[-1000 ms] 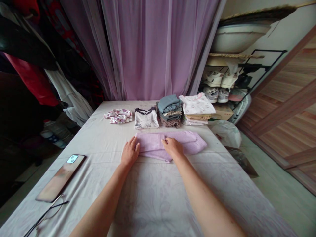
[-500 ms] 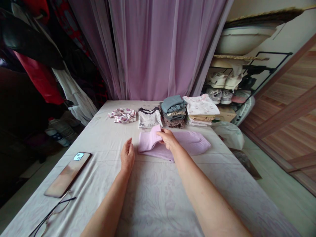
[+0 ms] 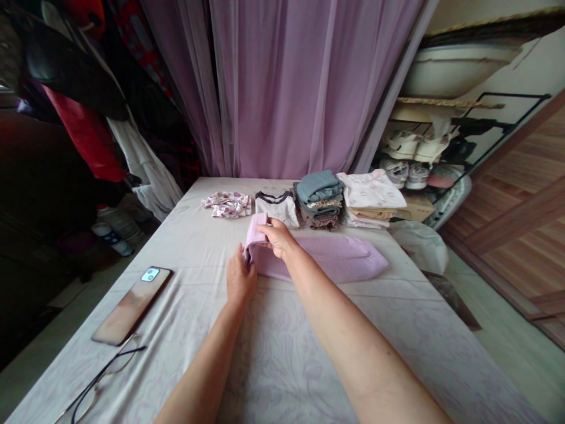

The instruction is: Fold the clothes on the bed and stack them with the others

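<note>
A lilac ribbed garment [image 3: 329, 260] lies folded on the sheet-covered table [image 3: 273, 365], its left end raised into a narrow upright fold. My right hand [image 3: 278, 237] pinches that raised fold from the right. My left hand [image 3: 241, 278] stands with its fingers apart and upward, fingertips against the garment's left edge. Just beyond both hands lies a white T-shirt with a dark collar [image 3: 276, 209], partly hidden by the raised fold. A floral bundle of cloth [image 3: 227, 205] sits to its left, and folded stacks of grey-blue clothes [image 3: 318, 200] and white printed clothes [image 3: 371, 197] sit to its right.
A smartphone [image 3: 131, 306] and eyeglasses [image 3: 106, 374] lie at the table's left side. A white plastic bag [image 3: 419, 247] sits past the right edge, below a shoe rack [image 3: 410, 153]. A sheer purple curtain [image 3: 282, 88] hangs behind; dark hanging clothes [image 3: 75, 82] crowd the left.
The garment's left end has been lifted higher and folded further to the right. My right hand has moved left with it, and my left hand has moved up against the garment's edge.
</note>
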